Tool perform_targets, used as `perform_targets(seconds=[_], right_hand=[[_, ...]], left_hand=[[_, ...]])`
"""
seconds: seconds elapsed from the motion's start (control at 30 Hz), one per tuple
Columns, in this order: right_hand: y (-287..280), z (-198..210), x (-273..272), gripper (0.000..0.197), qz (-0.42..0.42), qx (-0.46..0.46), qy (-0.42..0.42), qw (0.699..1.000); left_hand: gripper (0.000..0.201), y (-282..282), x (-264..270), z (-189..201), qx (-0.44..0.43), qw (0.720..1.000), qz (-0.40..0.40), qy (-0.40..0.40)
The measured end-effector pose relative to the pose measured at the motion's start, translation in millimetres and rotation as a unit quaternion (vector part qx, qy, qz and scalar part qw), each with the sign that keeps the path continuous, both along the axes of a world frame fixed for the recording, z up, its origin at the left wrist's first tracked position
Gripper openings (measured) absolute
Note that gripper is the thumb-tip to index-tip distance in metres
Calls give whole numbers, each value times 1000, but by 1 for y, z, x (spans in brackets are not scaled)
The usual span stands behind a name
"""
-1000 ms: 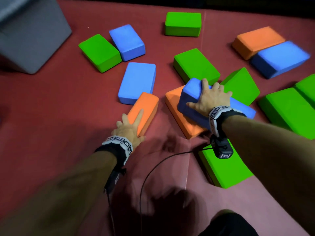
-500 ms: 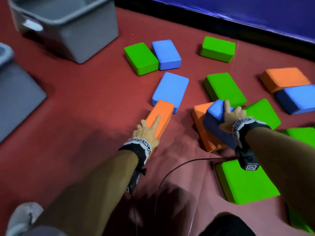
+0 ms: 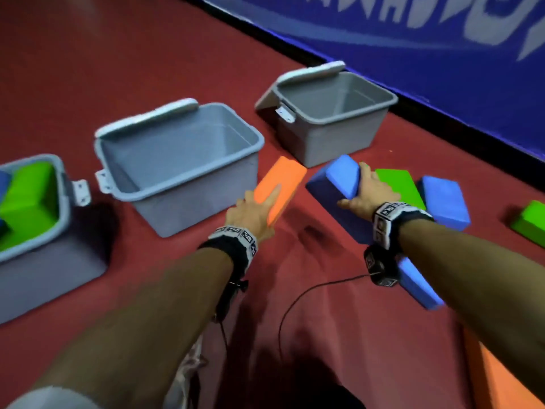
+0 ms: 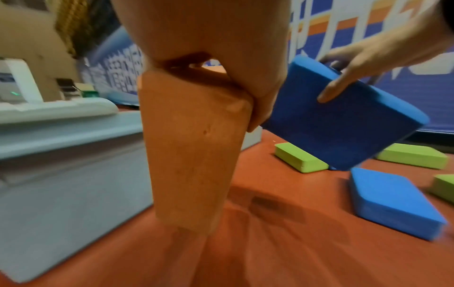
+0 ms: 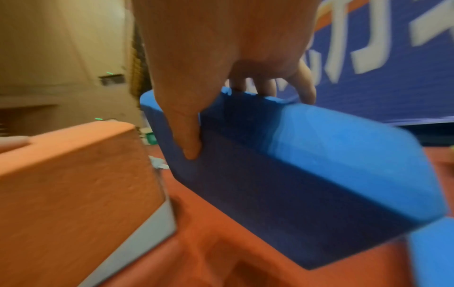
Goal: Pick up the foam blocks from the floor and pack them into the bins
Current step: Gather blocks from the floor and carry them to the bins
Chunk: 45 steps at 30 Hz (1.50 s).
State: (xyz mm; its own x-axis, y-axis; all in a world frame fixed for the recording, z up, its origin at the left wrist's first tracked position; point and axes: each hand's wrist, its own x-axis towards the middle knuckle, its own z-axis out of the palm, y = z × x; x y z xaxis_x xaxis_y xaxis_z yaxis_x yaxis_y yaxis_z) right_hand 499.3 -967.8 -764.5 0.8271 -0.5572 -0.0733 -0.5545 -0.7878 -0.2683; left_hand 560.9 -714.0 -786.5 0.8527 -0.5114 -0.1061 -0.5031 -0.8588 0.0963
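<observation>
Left bin: holds green blocks and a sliver of blue at its left edge; only partly in frame.
Middle bin: open, its lid hanging behind; nothing shows inside it.
Far bin: open, lid behind, standing by the blue wall; nothing shows inside it.
Left grip: the left hand is closed round the near end of an orange block, thumb on one face, fingers on the other.
Orange block: off the floor, held just right of the middle bin's wall.
Right grip: the right hand is clamped over the long edge of a blue block, thumb on one broad face, fingers over the other.
Blue block: tilted, off the floor, just right of the orange block and in front of the far bin.
Floor: a red mat with a green block and a second blue block beyond the right hand, more near the right edge.
</observation>
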Motion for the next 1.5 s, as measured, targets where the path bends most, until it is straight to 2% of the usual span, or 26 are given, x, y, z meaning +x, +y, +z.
perform_targets(seconds=[0.13, 0.27, 0.37, 0.47, 0.53, 0.57, 0.67, 0.73, 0.87, 1.07, 1.3, 1.5], right_hand=[[59, 44, 102, 106, 77, 13, -92, 993], [104, 68, 181, 107, 112, 25, -139, 984], [136, 75, 231, 104, 148, 7, -168, 975], [159, 63, 273, 102, 181, 18, -223, 958], [171, 44, 299, 104, 181, 69, -255, 947], [176, 33, 306, 108, 186, 98, -246, 946], [186, 1, 319, 121, 211, 99, -112, 966], [187, -16, 318, 122, 222, 96, -53, 969], [179, -27, 298, 109, 230, 87, -17, 969], [157, -4, 235, 93, 194, 71, -12, 978], [100, 45, 108, 88, 108, 45, -21, 993], [18, 49, -31, 87, -19, 33, -9, 999]], left_hand=[[99, 54, 69, 41, -24, 994, 80, -67], [100, 99, 129, 64, 8, 981, 127, -143], [103, 131, 167, 67, 36, 972, 155, -175], [115, 154, 198, 49, -8, 960, 195, -201], [122, 160, 212, 34, -50, 956, 220, -185], [124, 160, 215, 28, -53, 961, 226, -152], [112, 158, 226, 6, -24, 972, 234, -7], [106, 156, 227, -1, -28, 964, 258, 52], [97, 152, 217, 2, -3, 963, 253, 91], [85, 136, 177, 36, 2, 972, 223, 77], [76, 68, 98, 79, -28, 992, 125, 10], [69, -43, 11, 86, -57, 998, -14, -3]])
